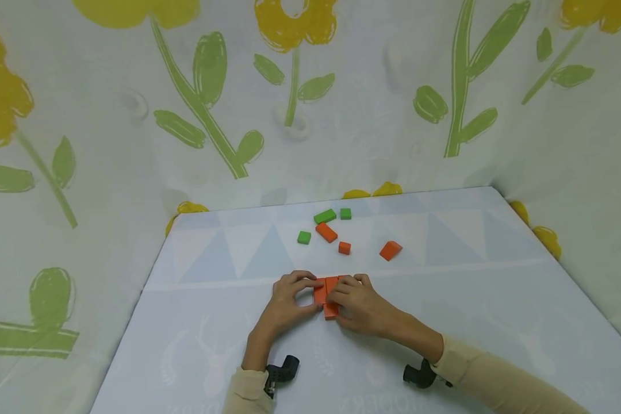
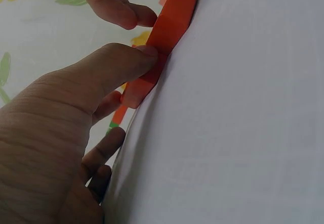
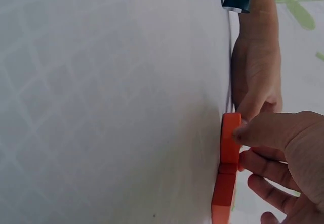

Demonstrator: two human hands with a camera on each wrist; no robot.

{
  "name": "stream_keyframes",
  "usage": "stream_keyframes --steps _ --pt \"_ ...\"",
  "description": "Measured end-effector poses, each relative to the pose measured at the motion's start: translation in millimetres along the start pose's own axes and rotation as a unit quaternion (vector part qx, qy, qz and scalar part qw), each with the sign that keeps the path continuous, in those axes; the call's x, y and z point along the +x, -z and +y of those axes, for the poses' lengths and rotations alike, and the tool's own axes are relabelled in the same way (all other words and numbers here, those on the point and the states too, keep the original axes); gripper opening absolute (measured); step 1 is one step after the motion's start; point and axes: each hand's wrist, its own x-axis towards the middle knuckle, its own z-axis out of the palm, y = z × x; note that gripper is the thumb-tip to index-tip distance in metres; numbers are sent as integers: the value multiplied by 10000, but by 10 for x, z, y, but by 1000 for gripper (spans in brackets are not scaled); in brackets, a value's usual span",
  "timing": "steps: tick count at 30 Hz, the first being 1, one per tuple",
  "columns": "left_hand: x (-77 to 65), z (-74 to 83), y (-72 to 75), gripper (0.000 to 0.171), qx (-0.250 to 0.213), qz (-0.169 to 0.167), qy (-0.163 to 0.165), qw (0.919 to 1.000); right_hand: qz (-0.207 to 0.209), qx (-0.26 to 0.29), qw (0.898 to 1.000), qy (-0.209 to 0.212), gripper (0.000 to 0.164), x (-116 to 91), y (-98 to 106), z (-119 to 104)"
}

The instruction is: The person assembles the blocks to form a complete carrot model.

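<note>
Several orange blocks lie side by side on the table between the two hands in the head view. My left hand (image 1: 283,302) pinches the leftmost orange block (image 1: 319,291) between thumb and fingers. In the left wrist view that thumb presses near the seam of two orange blocks (image 2: 174,19). From the right, my right hand (image 1: 361,305) grips the nearest orange block (image 1: 330,313), its thumb on the block's side in the right wrist view. Its fingers lie over a middle orange block (image 1: 332,283) and partly hide the blocks on the right.
Beyond the hands lie loose orange blocks (image 1: 326,232), including a small cube (image 1: 344,248) and a tilted piece (image 1: 390,250). Green blocks (image 1: 325,216) lie farther back, with a small green one (image 1: 304,237) to the left. Flower-patterned cloth (image 1: 352,144) hangs behind the table (image 1: 445,299).
</note>
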Motion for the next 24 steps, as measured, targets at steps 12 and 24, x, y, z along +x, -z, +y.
stream_keyframes --steps 12,24 --pt "-6 -10 8 39 -9 106 14 9999 31 -41 9938 -1108 30 329 268 488" --pt "-2 -16 -18 41 3 54 57 10000 -470 -127 9746 -2185 31 576 204 1011"
